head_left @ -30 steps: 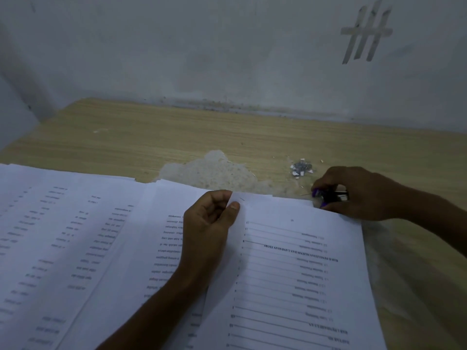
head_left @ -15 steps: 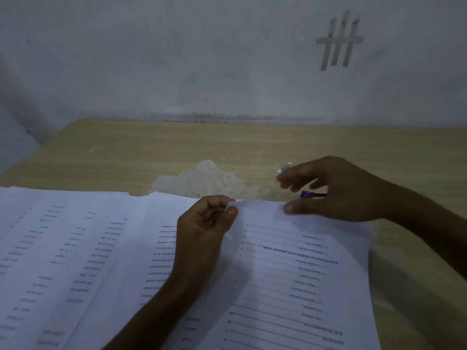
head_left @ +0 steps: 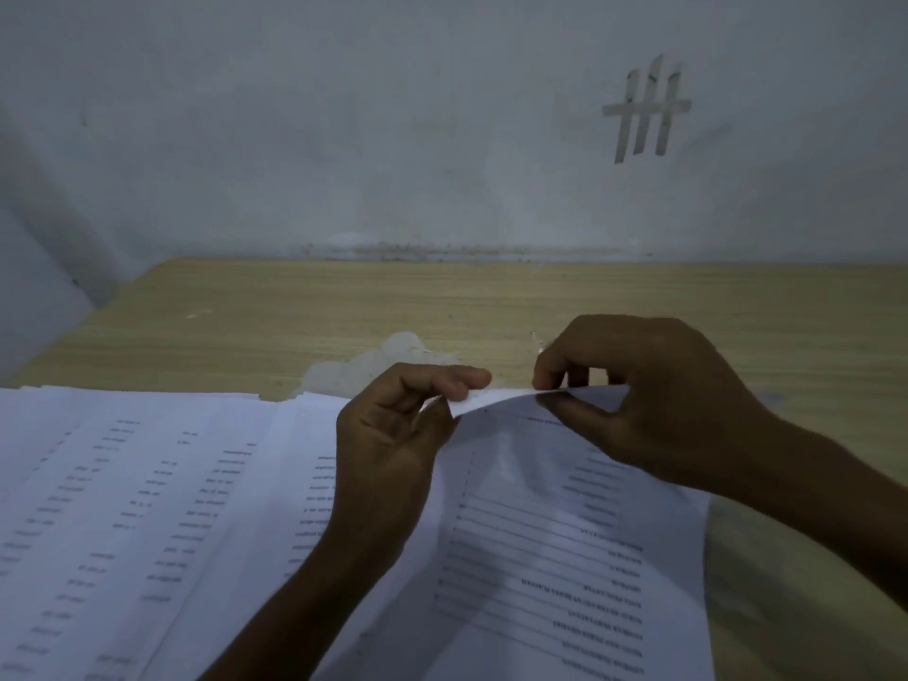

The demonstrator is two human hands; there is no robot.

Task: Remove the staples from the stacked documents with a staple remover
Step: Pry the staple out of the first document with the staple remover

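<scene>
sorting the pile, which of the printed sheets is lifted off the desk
The rightmost sheet: left hand and right hand pinch its raised far edge; the sheets left of it lie flat.

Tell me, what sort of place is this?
Probably a plain desk corner in a home or small office: a wood-grain table with a chipped patch, pushed against a scuffed painted wall, and printed sheets spread over it.

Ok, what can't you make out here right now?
Head view:
- Staple remover: not seen; curled fingers of the right hand may hide it.
- Any staple in the top sheet's lifted corner: covered by fingertips of the left hand.
- Printed text: blurred.
- Stacked documents: near part cut off by the bottom edge.
</scene>
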